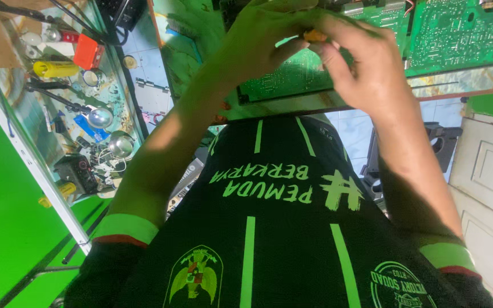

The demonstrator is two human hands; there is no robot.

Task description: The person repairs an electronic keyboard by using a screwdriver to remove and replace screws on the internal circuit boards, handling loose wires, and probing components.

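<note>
Both hands, the left hand [258, 43] and right hand [366, 68], pinch a small orange part [315, 36] above a green circuit board [457, 31] on the surface [475, 80]; cluttered shelf [81, 102] left, white door [489, 188] right.

- yellow cylinder [56, 69] on the cluttered side bench [15, 108]
- orange box [88, 52] beside it
- two shiny round metal pieces [110, 131]
- white panelled door [489, 188]

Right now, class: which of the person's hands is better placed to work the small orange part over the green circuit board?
Right, probably. The right hand pinches the orange part at its fingertips above the circuit board; the left hand only steadies beside it.
</note>
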